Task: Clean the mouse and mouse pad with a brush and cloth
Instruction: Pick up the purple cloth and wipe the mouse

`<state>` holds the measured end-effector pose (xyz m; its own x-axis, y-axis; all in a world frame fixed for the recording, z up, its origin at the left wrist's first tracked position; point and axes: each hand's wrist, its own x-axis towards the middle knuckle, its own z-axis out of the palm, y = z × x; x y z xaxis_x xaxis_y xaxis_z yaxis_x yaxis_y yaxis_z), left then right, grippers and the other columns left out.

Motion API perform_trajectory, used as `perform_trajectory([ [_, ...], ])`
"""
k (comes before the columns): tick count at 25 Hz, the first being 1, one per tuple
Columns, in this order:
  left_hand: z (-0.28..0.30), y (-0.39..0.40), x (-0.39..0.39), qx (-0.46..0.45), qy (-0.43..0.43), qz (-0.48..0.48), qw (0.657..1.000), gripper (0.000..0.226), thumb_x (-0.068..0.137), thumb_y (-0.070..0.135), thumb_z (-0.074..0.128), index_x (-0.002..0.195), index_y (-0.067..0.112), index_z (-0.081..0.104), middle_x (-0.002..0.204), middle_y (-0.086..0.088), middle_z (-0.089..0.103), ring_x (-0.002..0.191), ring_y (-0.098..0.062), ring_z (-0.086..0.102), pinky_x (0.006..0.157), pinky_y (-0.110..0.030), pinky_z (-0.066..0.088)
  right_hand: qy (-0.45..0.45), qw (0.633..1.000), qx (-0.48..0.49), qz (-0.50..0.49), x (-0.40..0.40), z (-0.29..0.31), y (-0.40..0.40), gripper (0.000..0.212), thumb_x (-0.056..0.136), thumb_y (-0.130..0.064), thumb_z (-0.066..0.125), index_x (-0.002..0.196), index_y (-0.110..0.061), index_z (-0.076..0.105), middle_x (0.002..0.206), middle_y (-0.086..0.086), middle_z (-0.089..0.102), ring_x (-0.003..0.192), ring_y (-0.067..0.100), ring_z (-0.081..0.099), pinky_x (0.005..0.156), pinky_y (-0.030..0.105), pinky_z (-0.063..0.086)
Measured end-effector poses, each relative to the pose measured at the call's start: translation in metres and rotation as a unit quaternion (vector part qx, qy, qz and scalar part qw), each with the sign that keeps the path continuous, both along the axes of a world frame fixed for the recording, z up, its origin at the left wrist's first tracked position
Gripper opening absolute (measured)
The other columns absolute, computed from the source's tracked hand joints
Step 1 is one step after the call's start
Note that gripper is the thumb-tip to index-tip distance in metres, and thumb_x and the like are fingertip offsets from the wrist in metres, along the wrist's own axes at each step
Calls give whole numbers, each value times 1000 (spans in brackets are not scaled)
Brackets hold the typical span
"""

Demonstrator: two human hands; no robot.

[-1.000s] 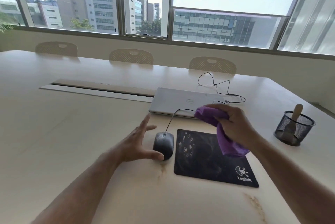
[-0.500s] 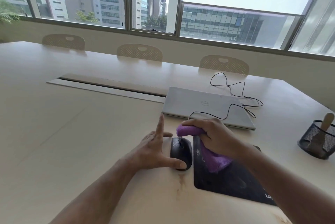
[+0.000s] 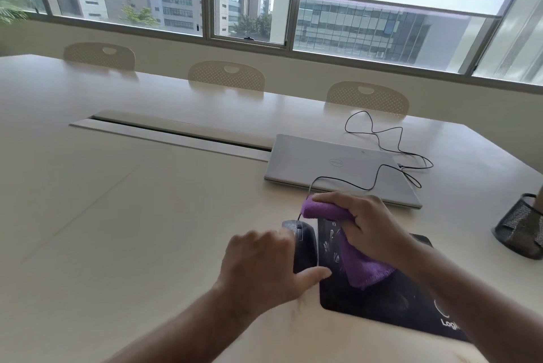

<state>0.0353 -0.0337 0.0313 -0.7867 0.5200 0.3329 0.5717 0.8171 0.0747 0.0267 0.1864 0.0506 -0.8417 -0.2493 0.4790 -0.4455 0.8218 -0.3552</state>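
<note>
On table point(image 3: 147, 215), left hand point(image 3: 261, 268) fingers grasping mouse point(image 3: 305, 248), right hand point(image 3: 367, 227) fingers clutching cloth point(image 3: 361, 268)

The cloth point(image 3: 361, 271) looks like fuzzy purple microfibre; the mouse point(image 3: 305, 248) is glossy dark plastic, the mouse pad point(image 3: 390, 304) matt black, the laptop point(image 3: 338, 168) smooth silver, the desk point(image 3: 132, 215) pale and satin.

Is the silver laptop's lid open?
No, the silver laptop lies closed flat on the pale table, with the black mouse cable across it.
</note>
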Motion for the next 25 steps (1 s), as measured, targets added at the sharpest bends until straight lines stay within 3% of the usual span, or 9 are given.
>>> perform_trajectory([
  [4,1,7,-12,-24,-58,48,997,80,65,98,35,78,21,50,81,3,66,79,-20,65,64,-29,41,-10,998,21,50,1,-7,-3,55,74,-18,40,120,-21,70,119,-16,69,113,-2,62,99,13,45],
  [8,-4,10,-14,4,-103,67,992,74,64,96,40,71,23,46,72,5,57,75,-20,61,64,-29,41,-11,997,26,67,-3,-12,2,63,66,4,45,119,-18,71,120,-14,67,117,-8,57,102,15,45],
  [11,-7,11,-16,42,-126,66,989,66,65,91,45,69,25,48,62,10,51,65,-15,58,59,-27,42,-47,992,39,114,-7,-16,0,74,57,12,44,121,-14,71,125,-3,69,124,1,57,106,19,44],
  [15,-9,11,-16,57,-144,71,985,63,64,88,46,71,26,51,64,9,55,65,-15,59,60,-28,45,-82,984,53,152,-11,-26,-1,75,58,8,40,123,-13,70,131,2,67,129,7,56,110,26,42],
  [20,-11,14,-19,33,-160,81,983,63,65,86,44,71,25,55,68,8,59,69,-15,60,64,-29,49,-97,988,55,108,-25,-22,-4,73,59,5,39,122,-15,71,126,0,70,122,8,59,107,23,43],
  [25,-11,12,-21,47,-177,54,982,58,67,87,44,82,32,54,69,11,60,63,-9,60,61,-26,52,-121,974,52,185,-11,-15,-7,72,57,11,43,117,-14,74,129,1,68,127,4,57,109,22,43],
])
